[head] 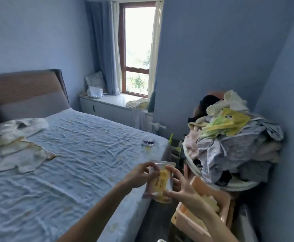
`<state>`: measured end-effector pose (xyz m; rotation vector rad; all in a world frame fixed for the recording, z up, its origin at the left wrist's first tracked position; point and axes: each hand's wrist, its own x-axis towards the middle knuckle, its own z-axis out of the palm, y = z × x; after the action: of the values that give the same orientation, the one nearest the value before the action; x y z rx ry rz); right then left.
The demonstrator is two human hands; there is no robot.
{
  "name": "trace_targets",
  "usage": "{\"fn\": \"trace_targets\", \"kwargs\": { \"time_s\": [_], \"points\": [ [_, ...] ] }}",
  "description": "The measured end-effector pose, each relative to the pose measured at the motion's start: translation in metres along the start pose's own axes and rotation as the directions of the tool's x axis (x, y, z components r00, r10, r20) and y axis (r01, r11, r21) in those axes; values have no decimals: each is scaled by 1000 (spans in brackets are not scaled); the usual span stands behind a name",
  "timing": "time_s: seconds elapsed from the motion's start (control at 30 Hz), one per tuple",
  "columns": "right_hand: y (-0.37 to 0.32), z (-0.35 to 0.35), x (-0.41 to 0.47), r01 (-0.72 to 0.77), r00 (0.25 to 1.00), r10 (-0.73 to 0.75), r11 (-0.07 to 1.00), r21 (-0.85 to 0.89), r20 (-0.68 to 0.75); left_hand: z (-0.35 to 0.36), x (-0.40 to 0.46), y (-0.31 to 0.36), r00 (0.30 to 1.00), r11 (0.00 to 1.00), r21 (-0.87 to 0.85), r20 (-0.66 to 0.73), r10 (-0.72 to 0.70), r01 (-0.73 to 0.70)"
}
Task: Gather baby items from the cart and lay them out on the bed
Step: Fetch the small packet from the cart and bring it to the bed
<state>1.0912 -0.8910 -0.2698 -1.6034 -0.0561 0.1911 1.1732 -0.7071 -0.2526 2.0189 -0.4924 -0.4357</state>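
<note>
A clear plastic packet with a yellow label [161, 182] is held upright over the right edge of the bed [83, 154]. My left hand [141, 175] grips its left side and my right hand [179, 187] grips its right side and bottom. Below my right hand stands the peach-coloured cart [223, 205], with pale yellow items in its top tray. On the blue sheet lie white and yellow baby cloths [25, 154] at the left and a small clear bag with a dark item [148, 142] near the far right edge.
A tall heap of clothes [230, 142] fills a round basket right of the bed, behind the cart. A white window cabinet [107, 109] stands past the bed. Blue walls close in on the right. A narrow dark floor strip runs between bed and cart.
</note>
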Motion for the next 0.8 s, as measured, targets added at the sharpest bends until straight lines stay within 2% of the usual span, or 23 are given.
{"fn": "trace_targets", "kwargs": {
  "time_s": [0.1,0.2,0.3,0.6,0.8],
  "points": [
    [-13,28,12,26,991,-27,1000,5,135,-24,-30,-6,988,999,33,-153,-15,20],
    [-22,63,27,53,969,-48,998,-13,244,-48,-64,-12,948,999,32,-317,-32,45],
    [-32,107,37,58,942,-65,998,30,329,-74,-107,-17,906,998,-32,-418,-68,61],
    [-51,277,39,88,822,-117,993,80,557,-153,-264,-52,803,956,-294,-564,-192,22],
    [-51,417,12,103,797,-113,993,50,593,-207,-397,-100,787,910,-412,-573,-228,-36]
  ]
}}
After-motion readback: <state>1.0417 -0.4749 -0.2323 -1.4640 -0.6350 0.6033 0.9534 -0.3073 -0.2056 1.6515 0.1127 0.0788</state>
